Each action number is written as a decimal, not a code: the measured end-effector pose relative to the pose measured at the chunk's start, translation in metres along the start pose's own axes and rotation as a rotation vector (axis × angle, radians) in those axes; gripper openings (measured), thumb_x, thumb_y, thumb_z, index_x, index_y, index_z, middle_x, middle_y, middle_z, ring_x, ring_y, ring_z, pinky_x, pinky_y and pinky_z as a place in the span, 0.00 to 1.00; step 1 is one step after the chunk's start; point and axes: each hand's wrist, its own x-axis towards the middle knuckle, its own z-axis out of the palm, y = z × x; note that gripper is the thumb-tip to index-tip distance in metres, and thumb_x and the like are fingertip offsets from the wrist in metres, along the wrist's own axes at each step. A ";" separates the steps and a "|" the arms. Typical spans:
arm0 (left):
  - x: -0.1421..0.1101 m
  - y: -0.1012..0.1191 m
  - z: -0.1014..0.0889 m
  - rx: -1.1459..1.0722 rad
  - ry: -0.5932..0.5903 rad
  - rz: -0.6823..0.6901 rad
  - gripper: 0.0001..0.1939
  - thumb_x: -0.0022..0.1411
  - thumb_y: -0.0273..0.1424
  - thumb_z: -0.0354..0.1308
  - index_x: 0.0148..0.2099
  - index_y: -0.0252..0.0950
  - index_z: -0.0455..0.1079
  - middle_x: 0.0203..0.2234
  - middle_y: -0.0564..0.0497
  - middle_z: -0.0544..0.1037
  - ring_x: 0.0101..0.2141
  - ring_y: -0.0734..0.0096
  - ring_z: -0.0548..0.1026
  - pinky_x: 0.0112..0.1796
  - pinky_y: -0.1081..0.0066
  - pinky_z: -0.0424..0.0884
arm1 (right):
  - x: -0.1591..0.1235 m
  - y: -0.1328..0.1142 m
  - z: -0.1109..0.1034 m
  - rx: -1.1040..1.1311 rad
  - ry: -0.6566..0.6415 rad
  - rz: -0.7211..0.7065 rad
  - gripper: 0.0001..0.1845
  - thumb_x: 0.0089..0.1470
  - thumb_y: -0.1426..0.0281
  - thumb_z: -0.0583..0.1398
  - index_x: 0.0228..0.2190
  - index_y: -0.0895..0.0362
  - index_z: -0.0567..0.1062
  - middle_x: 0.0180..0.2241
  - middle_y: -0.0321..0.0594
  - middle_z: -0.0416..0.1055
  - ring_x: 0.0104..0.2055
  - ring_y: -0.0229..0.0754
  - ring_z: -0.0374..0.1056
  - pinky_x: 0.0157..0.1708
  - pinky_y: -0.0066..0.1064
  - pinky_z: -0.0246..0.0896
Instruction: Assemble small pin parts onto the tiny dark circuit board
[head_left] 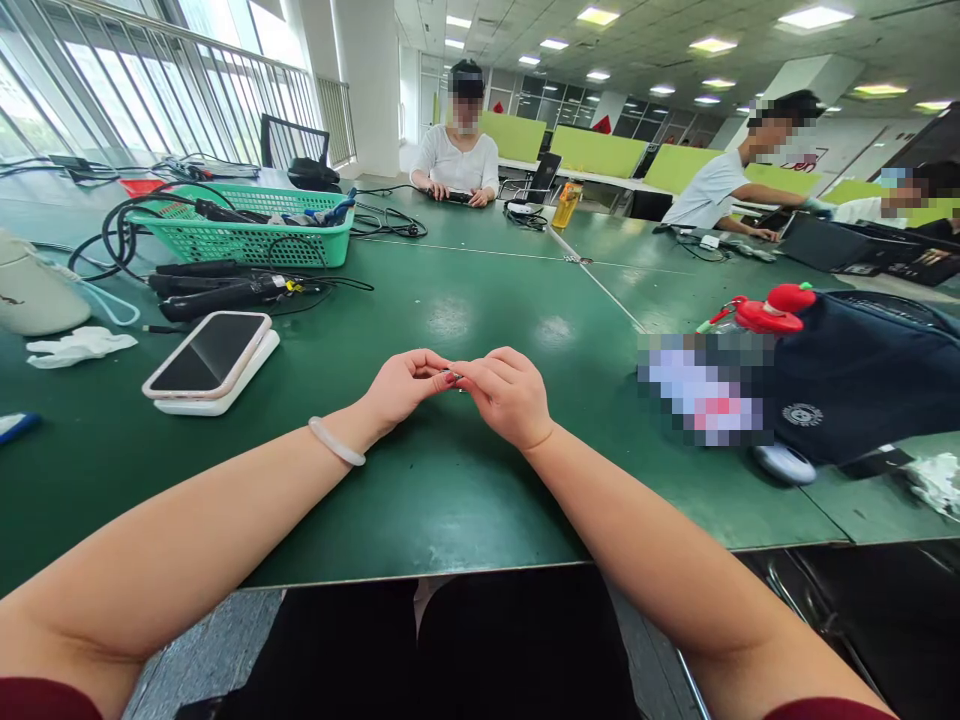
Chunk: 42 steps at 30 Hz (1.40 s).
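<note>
Both hands meet over the green table (pixel 420 510), fingertips together. My left hand (pixel 409 390) is closed in a pinch, with a pale bangle (pixel 335 442) round its wrist. Pressed against it from the other side, my right hand (pixel 511 395) is closed too. A small dark, partly shiny thing (pixel 451 375) shows between the fingertips. Most of it is hidden by the fingers, and its kind cannot be made out. To the left of my hands a phone (pixel 210 352) lies on a white box (pixel 251 375).
At the back left stand a green basket (pixel 255 240) of cables and black devices (pixel 217 292). A dark blue bag (pixel 862 375) and a mouse (pixel 785 464) lie at right. An orange bottle (pixel 568 204) stands farther back. Co-workers sit across the table and at right.
</note>
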 end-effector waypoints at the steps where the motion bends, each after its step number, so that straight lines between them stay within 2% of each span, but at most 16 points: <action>1: 0.000 0.001 0.000 -0.025 -0.002 -0.002 0.17 0.44 0.39 0.67 0.31 0.32 0.69 0.27 0.49 0.78 0.31 0.69 0.75 0.40 0.66 0.68 | 0.000 -0.001 -0.001 0.001 -0.018 0.000 0.14 0.59 0.64 0.52 0.43 0.47 0.76 0.37 0.36 0.75 0.38 0.41 0.63 0.44 0.34 0.58; 4: 0.001 0.000 0.001 -0.067 0.024 -0.004 0.17 0.43 0.39 0.67 0.32 0.33 0.69 0.27 0.49 0.78 0.32 0.69 0.75 0.41 0.65 0.68 | 0.003 -0.001 -0.004 0.017 -0.014 0.044 0.16 0.58 0.64 0.54 0.47 0.48 0.73 0.37 0.36 0.75 0.39 0.41 0.63 0.46 0.34 0.58; 6: 0.002 -0.002 0.000 -0.053 0.056 -0.011 0.19 0.43 0.39 0.67 0.34 0.33 0.70 0.29 0.49 0.78 0.32 0.69 0.75 0.42 0.65 0.68 | 0.004 0.001 -0.005 0.023 0.013 0.116 0.19 0.57 0.64 0.55 0.51 0.50 0.69 0.38 0.37 0.75 0.40 0.41 0.64 0.46 0.35 0.58; 8: 0.003 -0.004 -0.001 -0.025 0.086 -0.028 0.20 0.43 0.40 0.67 0.36 0.32 0.70 0.29 0.48 0.79 0.33 0.69 0.76 0.42 0.65 0.68 | 0.004 0.005 -0.003 0.005 -0.022 0.205 0.20 0.56 0.65 0.57 0.51 0.51 0.69 0.38 0.39 0.75 0.40 0.42 0.64 0.45 0.36 0.59; 11: 0.005 -0.007 -0.002 0.005 0.106 -0.060 0.21 0.43 0.42 0.67 0.36 0.32 0.70 0.30 0.47 0.79 0.34 0.67 0.76 0.43 0.64 0.68 | 0.002 0.014 0.006 -0.059 -0.239 0.296 0.14 0.51 0.65 0.61 0.41 0.54 0.75 0.35 0.41 0.74 0.38 0.44 0.64 0.41 0.37 0.60; 14: 0.005 -0.008 -0.003 0.008 0.098 -0.075 0.21 0.44 0.42 0.66 0.36 0.32 0.70 0.31 0.46 0.79 0.35 0.67 0.76 0.43 0.64 0.68 | 0.001 0.018 0.016 -0.092 -0.376 0.277 0.06 0.51 0.67 0.61 0.32 0.55 0.77 0.34 0.42 0.72 0.39 0.43 0.63 0.42 0.35 0.59; 19: 0.004 -0.006 -0.002 0.037 0.093 -0.090 0.21 0.45 0.41 0.66 0.38 0.32 0.71 0.32 0.46 0.79 0.36 0.68 0.76 0.44 0.64 0.67 | 0.001 0.017 0.020 -0.067 -0.406 0.311 0.05 0.53 0.70 0.59 0.29 0.57 0.76 0.32 0.41 0.70 0.37 0.40 0.63 0.40 0.32 0.58; 26: 0.004 -0.009 -0.003 0.165 0.067 -0.109 0.20 0.48 0.40 0.64 0.41 0.33 0.71 0.33 0.46 0.79 0.36 0.66 0.76 0.44 0.63 0.67 | 0.003 0.021 0.021 0.008 -0.417 0.442 0.07 0.53 0.66 0.59 0.28 0.53 0.77 0.30 0.37 0.69 0.33 0.37 0.64 0.32 0.27 0.55; 31: 0.005 -0.011 -0.005 0.160 0.060 -0.101 0.19 0.48 0.39 0.64 0.41 0.34 0.71 0.32 0.46 0.79 0.35 0.67 0.76 0.42 0.64 0.67 | 0.004 0.018 0.019 0.016 -0.417 0.403 0.11 0.56 0.65 0.55 0.28 0.55 0.75 0.29 0.37 0.70 0.32 0.36 0.63 0.30 0.27 0.53; 34: 0.006 -0.012 -0.006 0.174 0.045 -0.107 0.19 0.47 0.39 0.64 0.40 0.34 0.71 0.31 0.47 0.79 0.35 0.67 0.76 0.42 0.64 0.67 | 0.002 0.015 0.012 0.026 -0.471 0.335 0.08 0.53 0.64 0.58 0.28 0.55 0.73 0.28 0.36 0.69 0.30 0.36 0.62 0.29 0.27 0.52; 37: 0.006 -0.013 -0.006 0.198 0.006 -0.123 0.20 0.47 0.38 0.65 0.41 0.33 0.70 0.30 0.48 0.79 0.34 0.67 0.76 0.42 0.62 0.67 | 0.001 0.017 0.006 0.029 -0.514 0.262 0.02 0.51 0.72 0.59 0.28 0.55 0.73 0.29 0.36 0.69 0.31 0.35 0.62 0.31 0.26 0.53; 38: 0.006 -0.013 -0.006 0.202 -0.004 -0.124 0.20 0.46 0.38 0.65 0.41 0.33 0.70 0.29 0.48 0.78 0.33 0.68 0.76 0.42 0.62 0.67 | 0.000 0.019 0.005 0.031 -0.517 0.254 0.04 0.52 0.74 0.58 0.30 0.55 0.73 0.30 0.36 0.69 0.32 0.35 0.63 0.32 0.26 0.54; 42: 0.006 -0.013 -0.005 0.213 -0.011 -0.131 0.20 0.45 0.37 0.66 0.41 0.34 0.70 0.29 0.49 0.78 0.32 0.69 0.75 0.41 0.63 0.67 | 0.000 0.026 0.004 -0.024 -0.494 0.310 0.06 0.52 0.74 0.58 0.34 0.55 0.73 0.32 0.37 0.70 0.33 0.37 0.64 0.33 0.27 0.55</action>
